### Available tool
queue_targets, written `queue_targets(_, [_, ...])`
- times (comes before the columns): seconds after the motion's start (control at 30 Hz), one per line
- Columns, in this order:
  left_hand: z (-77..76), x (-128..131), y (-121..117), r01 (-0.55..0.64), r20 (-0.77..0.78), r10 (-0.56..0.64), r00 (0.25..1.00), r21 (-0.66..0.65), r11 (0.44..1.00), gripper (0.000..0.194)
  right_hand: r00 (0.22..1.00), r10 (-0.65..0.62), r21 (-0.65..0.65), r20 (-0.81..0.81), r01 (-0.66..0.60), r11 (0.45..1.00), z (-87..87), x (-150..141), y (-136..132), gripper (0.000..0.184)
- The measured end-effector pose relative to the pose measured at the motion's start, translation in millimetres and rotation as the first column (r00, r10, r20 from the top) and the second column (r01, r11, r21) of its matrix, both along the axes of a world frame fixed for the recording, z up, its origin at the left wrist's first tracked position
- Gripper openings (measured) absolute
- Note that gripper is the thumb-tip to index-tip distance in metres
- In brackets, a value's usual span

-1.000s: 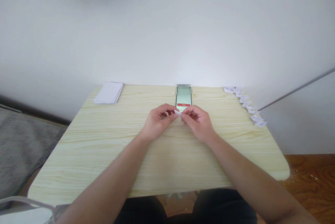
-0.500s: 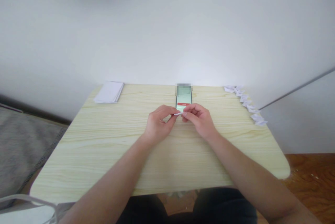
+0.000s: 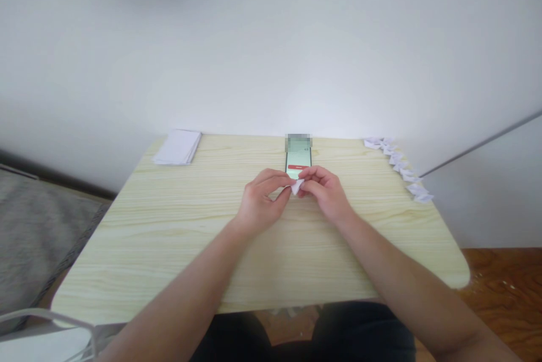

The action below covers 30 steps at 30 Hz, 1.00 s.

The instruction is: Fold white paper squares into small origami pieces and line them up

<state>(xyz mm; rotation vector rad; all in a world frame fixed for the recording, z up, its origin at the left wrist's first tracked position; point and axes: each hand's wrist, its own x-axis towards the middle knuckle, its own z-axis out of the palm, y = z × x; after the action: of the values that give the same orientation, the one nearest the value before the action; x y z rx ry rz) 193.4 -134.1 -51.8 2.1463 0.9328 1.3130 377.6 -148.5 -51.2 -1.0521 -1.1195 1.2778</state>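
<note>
A small folded piece of white paper (image 3: 297,187) is pinched between my two hands above the middle of the table (image 3: 178,249). It shows a triangular face with a point toward me. My left hand (image 3: 263,198) grips its left side with thumb and fingers. The fingers of my right hand (image 3: 325,191) close on its right side and hide part of it. Right behind the hands lies a phone (image 3: 298,157) with a lit green screen and a red bar; its top is blurred out.
At the back left lies a stack of white paper sheets (image 3: 178,147). Several folded white paper pieces (image 3: 398,164) form a row along the right edge. A white wall (image 3: 271,46) rises behind the table. A pale tube-like frame (image 3: 51,315) stands at the lower left.
The folded paper has turned from a thin edge-on strip to show a triangular face. Both hands stay almost in place, with the left shifted slightly right.
</note>
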Motion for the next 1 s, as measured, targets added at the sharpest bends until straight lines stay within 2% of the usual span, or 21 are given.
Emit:
queue_targets(0.13, [2.4, 1.9, -1.7, 0.000, 0.025, 0.001, 1.000, -0.061, 0.998, 0.017, 0.999, 0.023, 0.006, 0.045, -0.023, 1.000, -1.2, 0.8, -0.1, 0.014])
queue_targets(0.23, [4.0, 2.8, -2.6, 0.011, 0.091, 0.004, 0.996, -0.172, 0.985, 0.015, 0.997, 0.017, 0.011, 0.075, -0.018, 1.000, -0.2, 0.4, -0.7, 0.017])
queue_targets(0.37, [3.5, 2.4, -2.0, 0.117, 0.269, -0.017, 0.963, -0.362, 0.925, 0.028, 0.997, -0.036, 0.041, 0.074, 0.033, 0.999, -0.1, -1.2, -1.6, 0.020])
queue_targets(0.47, [3.3, 2.3, -0.7, 0.161, 0.302, -0.023, 0.953, -0.438, 0.884, 0.036, 0.994, -0.075, 0.075, 0.075, 0.069, 0.995, -1.8, -2.2, -2.1, 0.022])
queue_targets(0.67, [4.3, 3.5, 1.1, 0.095, 0.204, -0.001, 0.979, -0.451, 0.888, 0.028, 0.993, -0.095, 0.083, 0.066, 0.089, 0.993, -4.0, -1.7, -2.6, 0.024])
queue_targets(0.8, [4.6, 3.3, 1.4, 0.098, 0.194, -0.012, 0.981, -0.439, 0.893, 0.031, 0.997, -0.044, 0.074, 0.063, 0.039, 0.997, -2.8, -1.2, -3.9, 0.021])
queue_targets(1.0, [4.6, 3.8, 0.3, 0.042, 0.145, 0.024, 0.989, -0.435, 0.900, 0.035, 0.998, 0.040, 0.046, 0.039, -0.042, 0.998, -0.5, -2.4, -4.9, 0.011])
